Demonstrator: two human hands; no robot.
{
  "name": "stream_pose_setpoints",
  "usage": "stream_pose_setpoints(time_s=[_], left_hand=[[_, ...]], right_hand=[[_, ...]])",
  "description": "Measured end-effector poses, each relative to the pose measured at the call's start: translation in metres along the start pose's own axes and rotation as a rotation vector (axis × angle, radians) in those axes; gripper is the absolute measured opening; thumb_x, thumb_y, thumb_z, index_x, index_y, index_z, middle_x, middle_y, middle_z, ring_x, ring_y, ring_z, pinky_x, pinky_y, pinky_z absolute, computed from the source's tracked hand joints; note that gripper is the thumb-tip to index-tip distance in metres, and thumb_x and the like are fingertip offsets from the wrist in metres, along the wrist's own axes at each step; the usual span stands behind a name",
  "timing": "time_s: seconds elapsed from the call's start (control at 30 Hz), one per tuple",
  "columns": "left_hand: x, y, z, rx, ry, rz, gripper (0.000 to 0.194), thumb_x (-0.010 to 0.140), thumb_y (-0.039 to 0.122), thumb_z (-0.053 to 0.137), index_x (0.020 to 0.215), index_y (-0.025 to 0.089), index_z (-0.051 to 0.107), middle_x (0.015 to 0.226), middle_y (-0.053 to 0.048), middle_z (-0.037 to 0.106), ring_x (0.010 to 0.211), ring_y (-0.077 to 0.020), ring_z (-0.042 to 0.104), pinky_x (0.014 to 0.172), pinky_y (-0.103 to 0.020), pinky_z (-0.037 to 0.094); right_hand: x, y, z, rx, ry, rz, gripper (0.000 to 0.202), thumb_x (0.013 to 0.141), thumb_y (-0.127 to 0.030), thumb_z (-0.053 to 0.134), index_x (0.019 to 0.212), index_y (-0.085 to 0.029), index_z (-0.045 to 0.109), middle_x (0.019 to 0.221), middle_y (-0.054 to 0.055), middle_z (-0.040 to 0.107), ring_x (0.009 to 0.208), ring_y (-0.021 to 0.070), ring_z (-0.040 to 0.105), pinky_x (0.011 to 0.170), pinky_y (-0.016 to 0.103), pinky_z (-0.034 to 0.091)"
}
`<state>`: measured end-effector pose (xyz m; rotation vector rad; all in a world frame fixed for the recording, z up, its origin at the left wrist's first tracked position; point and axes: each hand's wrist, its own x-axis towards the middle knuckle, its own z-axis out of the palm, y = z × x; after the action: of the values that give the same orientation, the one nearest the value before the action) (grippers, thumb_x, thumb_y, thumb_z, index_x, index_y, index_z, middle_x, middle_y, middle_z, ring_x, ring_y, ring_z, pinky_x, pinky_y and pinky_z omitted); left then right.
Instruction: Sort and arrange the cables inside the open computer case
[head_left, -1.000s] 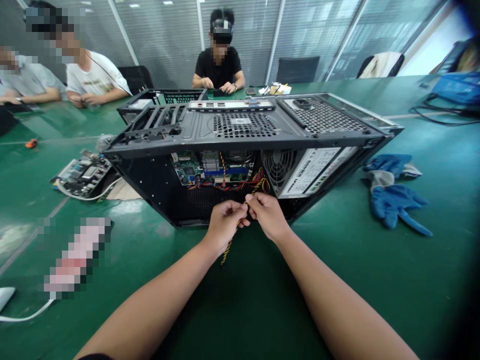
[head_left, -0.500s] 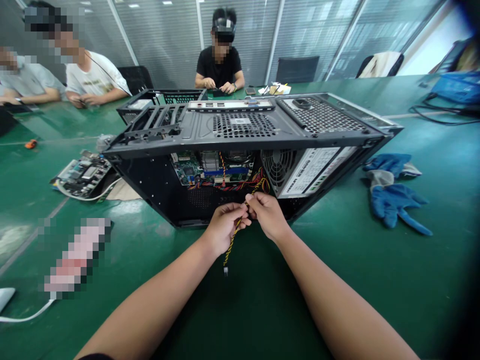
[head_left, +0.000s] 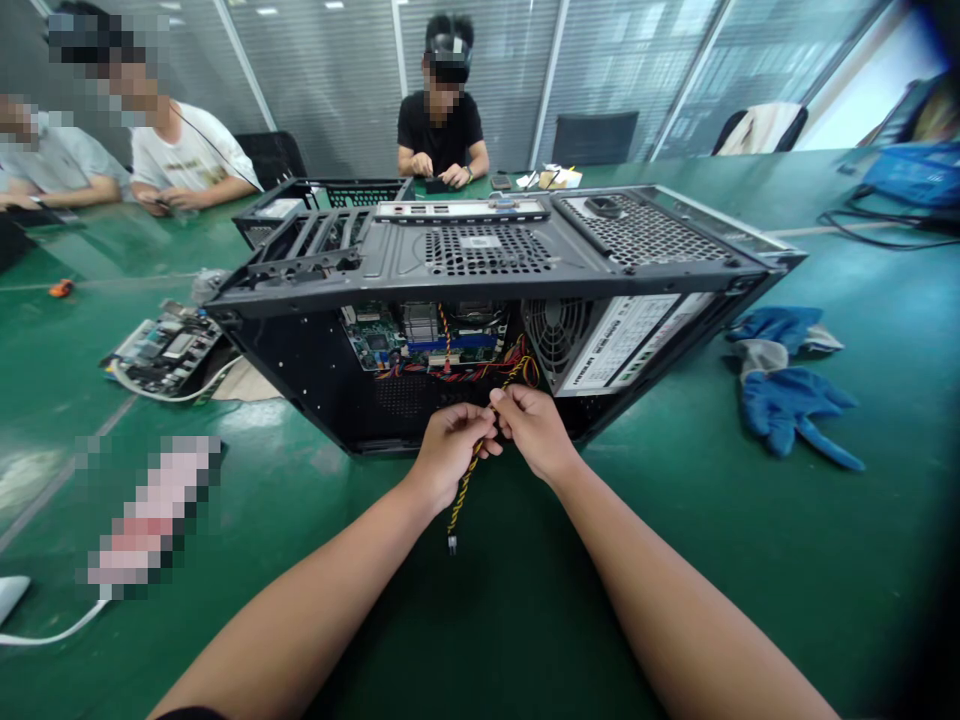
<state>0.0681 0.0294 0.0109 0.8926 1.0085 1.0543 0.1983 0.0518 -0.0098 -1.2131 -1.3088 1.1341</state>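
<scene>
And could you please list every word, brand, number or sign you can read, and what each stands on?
No text reads with certainty.
White rectangular label on the grey metal power supply: print too small and blurred.
Small white sticker on the black metal computer case: too small.
Print on the white cloth T-shirt: blurred.
Pink oblong thing: pixelated over.

Just before the open side of the computer case (head_left: pixel 495 286), we pinch thumb to fingers with both our left hand (head_left: pixel 452 442) and right hand (head_left: pixel 534 425), nearly touching; our bare left forearm (head_left: pixel 322 585) and right forearm (head_left: pixel 660 570) converge toward the case, wrists almost straight.
</scene>
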Motion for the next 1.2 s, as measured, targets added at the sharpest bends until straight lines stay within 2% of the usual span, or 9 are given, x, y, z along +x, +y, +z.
stream_pose_setpoints(time_s=[0.27, 0.47, 0.53, 0.77, 1.2], left_hand=[[0.001, 0.0, -0.001, -0.028, -0.022, -0.04, 0.015, 0.075, 0.023, 0.069, 0.071, 0.012, 0.06, 0.062, 0.001, 0.059, 0.051, -0.0082, 0.059, 0.05, -0.019, 0.038], [0.003, 0.001, -0.002, -0.182, -0.058, -0.175, 0.015, 0.073, 0.02, 0.071, 0.072, 0.012, 0.059, 0.061, 0.001, 0.058, 0.051, -0.0069, 0.058, 0.051, -0.019, 0.04], [0.003, 0.0, -0.002, -0.189, -0.062, -0.181, 0.015, 0.073, 0.02, 0.072, 0.072, 0.012, 0.059, 0.062, 0.002, 0.058, 0.051, -0.0067, 0.058, 0.053, -0.019, 0.041], [0.001, -0.004, -0.004, -0.007, -0.087, 0.016, 0.019, 0.074, 0.027, 0.072, 0.074, 0.013, 0.058, 0.064, 0.001, 0.061, 0.054, -0.0088, 0.06, 0.053, -0.02, 0.04], [0.002, 0.01, -0.007, 0.154, -0.037, -0.076, 0.013, 0.071, 0.024, 0.073, 0.072, 0.013, 0.067, 0.063, -0.004, 0.066, 0.059, -0.0129, 0.064, 0.052, -0.021, 0.04]], right_hand=[[-0.001, -0.001, 0.0, -0.024, -0.012, -0.023, 0.043, 0.085, -0.054, 0.059, 0.061, -0.02, 0.048, 0.052, -0.005, 0.047, 0.046, 0.0096, 0.043, 0.046, 0.024, 0.033], [0.0, 0.002, -0.001, 0.015, -0.038, -0.019, 0.044, 0.085, -0.056, 0.058, 0.062, -0.02, 0.047, 0.053, -0.004, 0.046, 0.047, 0.0096, 0.042, 0.046, 0.024, 0.034], [0.0, 0.003, -0.001, 0.028, -0.03, -0.012, 0.043, 0.085, -0.055, 0.058, 0.062, -0.02, 0.047, 0.054, -0.004, 0.047, 0.047, 0.0093, 0.043, 0.046, 0.023, 0.034], [-0.001, 0.001, 0.0, -0.018, 0.004, -0.013, 0.045, 0.084, -0.058, 0.058, 0.063, -0.02, 0.048, 0.052, -0.005, 0.046, 0.046, 0.0094, 0.043, 0.045, 0.023, 0.033], [0.001, 0.004, -0.001, -0.057, 0.0, -0.048, 0.044, 0.085, -0.056, 0.057, 0.06, -0.021, 0.046, 0.052, -0.004, 0.046, 0.048, 0.0104, 0.039, 0.046, 0.025, 0.031]])
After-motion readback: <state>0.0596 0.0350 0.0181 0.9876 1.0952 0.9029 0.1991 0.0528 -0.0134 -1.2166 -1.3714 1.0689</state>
